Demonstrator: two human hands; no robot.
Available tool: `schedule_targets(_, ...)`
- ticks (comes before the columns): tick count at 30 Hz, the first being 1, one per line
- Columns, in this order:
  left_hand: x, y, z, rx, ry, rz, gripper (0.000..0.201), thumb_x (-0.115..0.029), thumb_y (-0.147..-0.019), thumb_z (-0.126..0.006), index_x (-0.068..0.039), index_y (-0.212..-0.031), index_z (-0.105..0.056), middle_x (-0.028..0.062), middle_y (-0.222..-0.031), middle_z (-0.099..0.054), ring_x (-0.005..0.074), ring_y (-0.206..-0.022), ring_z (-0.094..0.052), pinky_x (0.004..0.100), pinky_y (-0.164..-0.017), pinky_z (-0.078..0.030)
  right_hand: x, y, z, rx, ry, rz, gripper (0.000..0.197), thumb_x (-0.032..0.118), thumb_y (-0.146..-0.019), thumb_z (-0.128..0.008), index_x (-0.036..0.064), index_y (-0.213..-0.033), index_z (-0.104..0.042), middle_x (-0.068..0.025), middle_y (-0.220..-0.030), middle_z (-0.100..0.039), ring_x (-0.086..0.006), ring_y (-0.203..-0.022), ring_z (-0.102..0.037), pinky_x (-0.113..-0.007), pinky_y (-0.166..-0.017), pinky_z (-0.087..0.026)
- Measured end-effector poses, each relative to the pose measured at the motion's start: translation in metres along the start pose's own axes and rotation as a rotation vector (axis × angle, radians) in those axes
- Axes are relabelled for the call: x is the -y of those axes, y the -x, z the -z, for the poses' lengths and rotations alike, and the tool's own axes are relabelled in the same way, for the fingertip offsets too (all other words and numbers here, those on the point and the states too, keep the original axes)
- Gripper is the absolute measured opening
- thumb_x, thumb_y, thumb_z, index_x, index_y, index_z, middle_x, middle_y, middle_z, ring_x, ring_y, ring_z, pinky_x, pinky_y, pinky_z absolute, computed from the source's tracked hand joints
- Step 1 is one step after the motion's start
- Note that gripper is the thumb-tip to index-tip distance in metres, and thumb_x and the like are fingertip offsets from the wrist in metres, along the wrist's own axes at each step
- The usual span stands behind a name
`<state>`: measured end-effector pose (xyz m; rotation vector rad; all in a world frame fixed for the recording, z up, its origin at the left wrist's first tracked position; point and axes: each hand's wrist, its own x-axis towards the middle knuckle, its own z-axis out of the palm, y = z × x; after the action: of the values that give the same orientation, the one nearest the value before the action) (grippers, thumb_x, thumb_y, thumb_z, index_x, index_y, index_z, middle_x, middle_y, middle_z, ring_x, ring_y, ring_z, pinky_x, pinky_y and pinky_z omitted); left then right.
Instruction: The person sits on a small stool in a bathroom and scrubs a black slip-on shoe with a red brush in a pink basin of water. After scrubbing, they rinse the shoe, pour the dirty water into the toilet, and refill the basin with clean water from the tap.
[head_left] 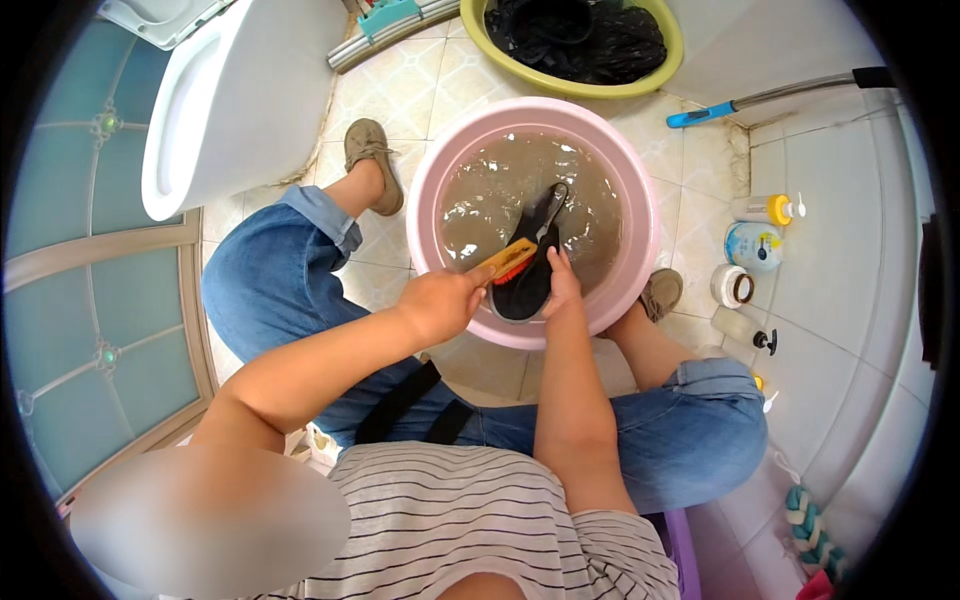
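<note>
Pink plastic forms the round basin [430, 190] on the tiled floor [400, 90], filled with murky brown water [500, 180]. A black shoe [530, 270] lies at the near side of the basin, its heel end resting against the rim closest to the person and its toe pointing away into the water. The right hand [562, 285] grips the shoe along its right edge, fingers wrapped onto it. The left hand [440, 302] is closed around a wooden scrub brush [505, 260] with orange-red bristles, forefinger stretched along its back, and the brush lies against the shoe's left side just above the rim. Both hands sit close together, with the shoe between them. The person crouches in blue jeans [270, 290] and tan shoes, one foot [370, 160] left of the basin and the other [660, 292] at its right rim. A white toilet [240, 90] stands to the left, a yellow-green tub [570, 85] holding dark cloth lies beyond the basin, and several bottles [755, 245] line the wall on the right.
</note>
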<state>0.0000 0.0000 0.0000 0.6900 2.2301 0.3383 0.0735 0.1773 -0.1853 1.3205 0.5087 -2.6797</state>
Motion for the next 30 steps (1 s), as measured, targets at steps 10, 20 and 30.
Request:
schedule_targets(10,0.020,-0.114,-0.027,-0.345,0.116,0.104,0.034,-0.028,-0.093,-0.045,-0.019,-0.125,-0.053,0.0194,-0.092,-0.064,0.0367,-0.074,-0.062,0.0457,-0.064,-0.050,0.007,0.010,-0.008,0.084,-0.027,-0.039,0.038,0.022,-0.096,-0.047,0.0134,-0.133,-0.044,-0.0074,-0.121,-0.057,-0.0252,-0.108,-0.056,-0.041,-0.094,-0.046)
schedule_targets(20,0.034,-0.097,-0.037,0.094,1.228,0.376,0.032,-0.027,-0.088,-0.062,-0.011,-0.113,-0.053,-0.0024,-0.061,-0.048,0.0081,-0.045,-0.040,0.0223,-0.041,-0.035,-0.004,0.007,-0.018,0.109,0.017,0.067,0.046,0.028,-0.093,-0.051,0.0124,-0.136,-0.042,-0.0069,-0.126,-0.053,-0.0242,-0.112,-0.053,-0.039,-0.095,-0.043)
schedule_targets(30,0.020,-0.082,-0.042,-0.211,0.898,0.009,0.071,-0.009,-0.076,-0.071,-0.004,-0.137,-0.036,0.0017,-0.085,-0.055,0.0084,-0.069,-0.050,0.0246,-0.066,-0.046,0.014,0.006,-0.055,-0.063,0.443,0.134,0.080,0.052,-0.079,-0.067,-0.0054,-0.130,-0.042,-0.0150,-0.126,-0.052,-0.0233,-0.112,-0.050,-0.034,-0.097,-0.038)
